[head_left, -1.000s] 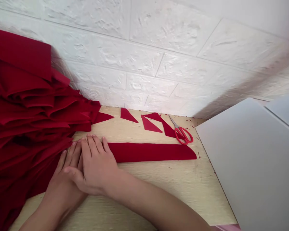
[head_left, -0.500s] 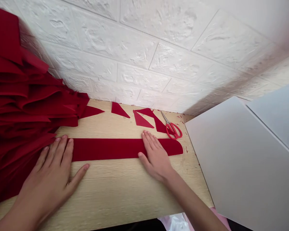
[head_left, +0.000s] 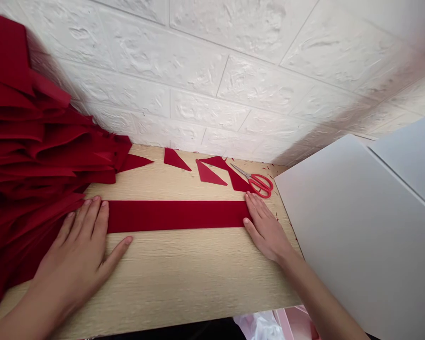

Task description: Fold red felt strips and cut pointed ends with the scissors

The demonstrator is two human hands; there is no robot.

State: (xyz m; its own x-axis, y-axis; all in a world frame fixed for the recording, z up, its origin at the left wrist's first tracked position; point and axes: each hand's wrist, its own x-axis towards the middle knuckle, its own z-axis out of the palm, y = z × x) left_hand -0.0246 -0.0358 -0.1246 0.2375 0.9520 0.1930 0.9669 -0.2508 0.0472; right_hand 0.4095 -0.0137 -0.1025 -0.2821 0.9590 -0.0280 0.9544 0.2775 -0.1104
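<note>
A long strip of dark red fabric (head_left: 177, 215) lies flat across the wooden table. My left hand (head_left: 76, 245) rests open on its left part, fingers outstretched and thumb apart. At the right end my right hand (head_left: 267, 229) lies flat on the fabric, covering that end. Red-handled scissors (head_left: 260, 183) sit just beyond the right fingertips, touching or very near them, blades pointing up and left. Behind the strip are several cut red scraps, among them a four-sided scrap (head_left: 176, 159) and another scrap (head_left: 210, 174).
A large heap of folded red fabric (head_left: 38, 137) fills the left side. A white textured wall (head_left: 201, 61) backs the table (head_left: 184, 274). On the right stands a large pale panel (head_left: 361, 226). Below the front edge are clear plastic (head_left: 260, 326) and a pink container (head_left: 295, 323).
My right hand has slid right along the strip to its end, now covering the rounded tip. The scissors have shifted and turned slightly. My left hand has stayed in place.
</note>
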